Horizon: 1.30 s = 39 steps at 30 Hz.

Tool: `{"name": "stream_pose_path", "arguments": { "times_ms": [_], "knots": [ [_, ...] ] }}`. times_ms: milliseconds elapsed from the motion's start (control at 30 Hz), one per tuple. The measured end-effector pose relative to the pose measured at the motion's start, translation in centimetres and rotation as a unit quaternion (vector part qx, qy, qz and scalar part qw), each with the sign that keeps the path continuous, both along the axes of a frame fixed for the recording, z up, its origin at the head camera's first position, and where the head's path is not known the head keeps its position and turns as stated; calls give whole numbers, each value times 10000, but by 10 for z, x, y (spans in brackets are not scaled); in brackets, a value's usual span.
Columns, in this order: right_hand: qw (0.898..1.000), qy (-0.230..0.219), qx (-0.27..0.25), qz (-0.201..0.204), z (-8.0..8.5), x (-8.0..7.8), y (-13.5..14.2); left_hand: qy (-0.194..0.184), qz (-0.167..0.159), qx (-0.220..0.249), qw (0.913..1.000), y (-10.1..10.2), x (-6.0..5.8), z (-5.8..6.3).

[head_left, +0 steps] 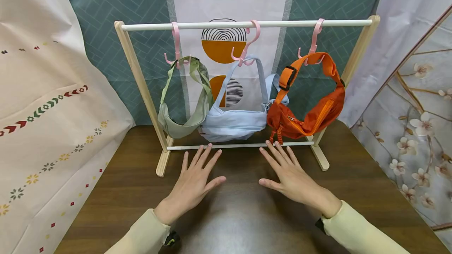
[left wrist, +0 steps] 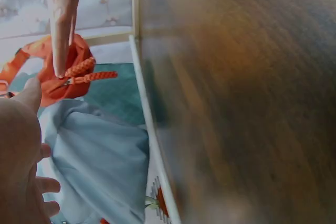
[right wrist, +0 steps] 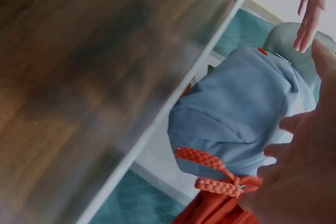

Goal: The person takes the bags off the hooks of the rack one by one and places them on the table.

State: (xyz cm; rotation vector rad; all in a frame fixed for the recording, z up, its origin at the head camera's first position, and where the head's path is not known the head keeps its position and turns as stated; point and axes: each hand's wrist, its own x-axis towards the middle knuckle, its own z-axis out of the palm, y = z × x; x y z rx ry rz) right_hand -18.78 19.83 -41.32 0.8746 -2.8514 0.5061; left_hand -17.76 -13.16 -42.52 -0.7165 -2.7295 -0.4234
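Head view: rack with a white top rail (head_left: 275, 24) stands at the far side of the brown worktop (head_left: 240, 214). Three pink S-hooks (head_left: 177, 42) on the rail, each bearing a bag by its strap: sage-green sling bag (head_left: 183, 129) left, light-blue zip bag (head_left: 234, 122) centre, orange-red waist bag (head_left: 318, 115) right. Near side of the rack: left hand (head_left: 194, 181) and right hand (head_left: 294, 177), well apart, palms down, fingers straight and spread. Both grips released, nothing held. Fingertips lie near the lower rail (head_left: 243, 145); contact with the worktop cannot be told.

Left wrist view: light-blue bag ahead; orange-red bag to its right in the scene, braided zip pulls (left wrist: 81, 72) dangling. Right hand overlaps the orange-red bag; no sign of a grasp.

Right wrist view: light-blue bag again, green bag partly behind it to the left. Right hand's fingertips lie close by the zip pulls; touching or not, cannot tell.

Step, as judged: a pause, all bags hung, neither hand at work. Handling any bag from here would call for a reach up and away to its strap, a pinch beside the hook, then a lift to free the loop from the prongs.
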Motion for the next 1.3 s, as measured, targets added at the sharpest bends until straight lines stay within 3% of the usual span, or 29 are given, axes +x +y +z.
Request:
{"name": "stream_pose_path", "arguments": {
  "times_ms": [367, 667, 833, 1133, 1300],
  "knots": [
    [9969, 101, -594, 507, 25, -11, -3, 277, -128, 70, 9995, -7, 0, 24],
    [9896, 147, -1005, 1023, 46, -22, -6, 488, -816, 173, 9953, -14, -9, 52],
    [9881, 65, -1061, 1108, 56, -28, -11, 825, -908, 216, 9922, -15, -17, 67],
    [9875, -44, -1115, 1116, 74, -36, -20, 1097, -796, 159, 9906, -20, -23, 82],
    [9877, 33, -1164, 1044, 86, -42, -25, 1329, -919, 322, 9863, -20, -32, 94]
  ]
}}
